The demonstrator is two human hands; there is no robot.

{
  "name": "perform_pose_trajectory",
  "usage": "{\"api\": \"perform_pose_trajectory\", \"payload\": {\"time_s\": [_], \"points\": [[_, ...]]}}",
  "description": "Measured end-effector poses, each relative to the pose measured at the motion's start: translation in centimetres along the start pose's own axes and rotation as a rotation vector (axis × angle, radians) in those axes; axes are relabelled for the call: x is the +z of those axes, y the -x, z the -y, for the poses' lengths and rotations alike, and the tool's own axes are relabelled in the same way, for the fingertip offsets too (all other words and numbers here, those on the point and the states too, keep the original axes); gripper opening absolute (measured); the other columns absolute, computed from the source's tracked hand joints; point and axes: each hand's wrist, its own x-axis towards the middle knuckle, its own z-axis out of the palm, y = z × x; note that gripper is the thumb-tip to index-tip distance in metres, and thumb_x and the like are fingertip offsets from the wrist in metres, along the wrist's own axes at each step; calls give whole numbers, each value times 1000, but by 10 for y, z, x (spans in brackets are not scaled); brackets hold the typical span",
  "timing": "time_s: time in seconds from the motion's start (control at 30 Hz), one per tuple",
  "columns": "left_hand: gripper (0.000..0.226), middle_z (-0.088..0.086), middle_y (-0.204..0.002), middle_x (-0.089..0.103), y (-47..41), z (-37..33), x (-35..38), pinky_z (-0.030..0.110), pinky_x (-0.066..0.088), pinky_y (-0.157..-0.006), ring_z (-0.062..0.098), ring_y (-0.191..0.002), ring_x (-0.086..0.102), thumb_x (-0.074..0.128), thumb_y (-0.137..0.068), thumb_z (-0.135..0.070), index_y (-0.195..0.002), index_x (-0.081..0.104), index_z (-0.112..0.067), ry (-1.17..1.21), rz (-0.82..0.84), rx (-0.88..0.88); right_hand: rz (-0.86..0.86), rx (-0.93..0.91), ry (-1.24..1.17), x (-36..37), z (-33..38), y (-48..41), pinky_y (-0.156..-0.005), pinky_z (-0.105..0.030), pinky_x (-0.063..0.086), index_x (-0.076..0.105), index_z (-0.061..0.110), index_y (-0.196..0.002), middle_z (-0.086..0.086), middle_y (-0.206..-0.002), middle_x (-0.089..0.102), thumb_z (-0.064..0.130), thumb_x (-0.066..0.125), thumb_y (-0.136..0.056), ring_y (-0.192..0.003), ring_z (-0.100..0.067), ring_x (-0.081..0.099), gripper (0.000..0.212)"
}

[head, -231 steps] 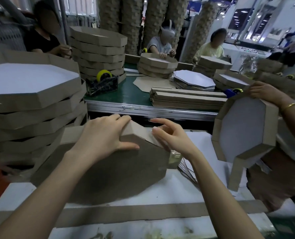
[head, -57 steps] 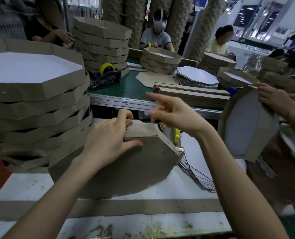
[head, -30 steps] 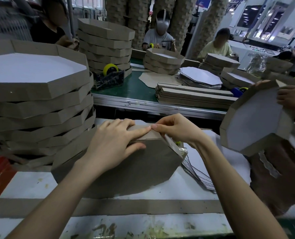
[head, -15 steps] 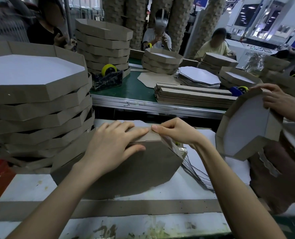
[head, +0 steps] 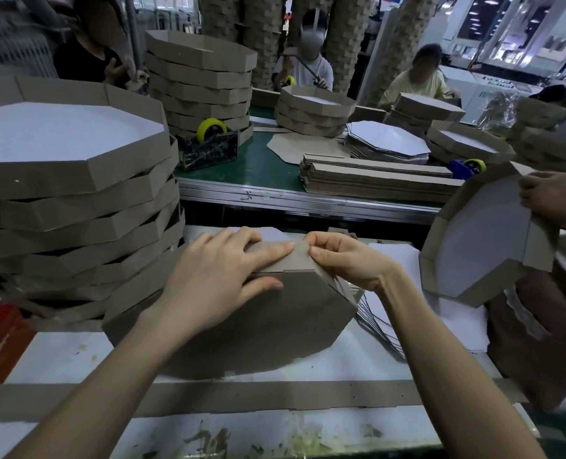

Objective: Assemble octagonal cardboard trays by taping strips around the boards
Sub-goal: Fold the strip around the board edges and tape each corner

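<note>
An octagonal cardboard tray (head: 268, 323) stands tilted on the white worktable, its brown underside facing me. My left hand (head: 218, 276) lies flat over its top edge, fingers straight on the side strip, thumb on the brown face. My right hand (head: 344, 260) is at the top right corner, its fingertips pressing the strip's end down at the seam beside my left fingertips. I cannot make out any tape under the fingers. A long loose cardboard strip (head: 275, 397) lies flat across the table's front.
A tall stack of finished trays (head: 69, 200) rises at the left. White boards (head: 387, 309) lie fanned behind my right hand. Another person's hand (head: 553, 200) holds a tray (head: 483, 243) at the right. Across the green bench are tape dispensers (head: 208, 144), strip piles (head: 374, 177) and other workers.
About two seconds ago my right hand was lifted off the tray; it came down to the top corner and now presses the seam. My left hand has stayed on the top edge.
</note>
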Motion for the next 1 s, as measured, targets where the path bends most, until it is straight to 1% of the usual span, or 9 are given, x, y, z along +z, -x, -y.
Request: {"api": "perform_pose_trajectory", "payload": {"time_s": [0.2, 0.33, 0.53, 0.6, 0.67, 0.73, 0.8, 0.9, 1.0], "points": [[60, -6, -116, 56, -5, 1, 1, 37, 47, -83, 18, -103, 57, 25, -87, -68, -145, 27, -54, -29, 17, 10, -115, 4, 3, 3, 1, -10, -56, -16, 44, 64, 24, -64, 5, -64, 60, 22, 62, -85, -59, -7, 57, 21], [58, -7, -119, 55, -8, 5, 1, 34, 43, -83, 17, -103, 56, 21, -86, -70, -144, 21, -60, -41, 29, 12, -100, -8, -23, -1, -2, -12, -53, -13, 43, 66, 24, -62, 8, -61, 61, 24, 61, -88, -56, -4, 57, 27], [56, -3, -122, 56, -9, 4, 2, 36, 45, -83, 19, -107, 56, 22, -89, -68, -144, 22, -59, -59, 33, 22, 30, 42, 18, -16, -8, -11, -61, -12, 46, 71, 28, -78, 11, -74, 65, 38, 62, -87, -66, -1, 60, 16], [54, -3, -125, 55, -9, 5, 2, 37, 44, -85, 19, -110, 55, 21, -89, -68, -143, 22, -61, -38, 43, 16, 76, 137, 72, -28, -14, -10, -72, -17, 51, 67, 7, -102, 0, -89, 67, 44, 66, -82, -79, -8, 63, 42], [54, -5, -130, 51, -10, 9, 3, 36, 41, -89, 17, -115, 51, 15, -88, -69, -142, 19, -64, -24, 46, 10, 74, 209, 124, -46, -28, -4, -77, -22, 49, 60, -6, -103, -4, -93, 64, 42, 67, -81, -83, -12, 62, 54], [54, -7, -132, 48, -13, 12, 3, 34, 38, -91, 15, -115, 49, 11, -87, -71, -141, 16, -66, -11, 45, 13, -78, 221, 60, -62, -49, 1, -71, -19, 47, 70, 12, -88, 4, -82, 64, 30, 65, -90, -75, -8, 59, 19], [54, -7, -129, 51, -15, 12, 4, 33, 39, -88, 15, -112, 52, 11, -89, -72, -142, 20, -62, -14, 43, 22, -399, 222, 3, -76, -75, 1, -66, -19, 48, 73, 21, -81, 6, -76, 66, 21, 59, -99, -69, -8, 59, 23], [57, -4, -122, 57, -17, 11, 2, 35, 44, -83, 18, -105, 58, 16, -90, -68, -142, 33, -55, -29, 31, 25, -843, 348, 131, -99, -111, -8, -60, -26, 51, 69, 10, -98, -8, -81, 64, 14, 60, -98, -69, -17, 58, 10], [56, -4, -120, 59, -16, 11, 4, 36, 46, -83, 18, -103, 59, 20, -91, -66, -142, 36, -52, -36, 34, 20, -989, 636, 278, -116, -144, -15, -82, -44, 58, 59, -3, -118, -21, -107, 59, 13, 62, -95, -93, -33, 62, 29]]}}
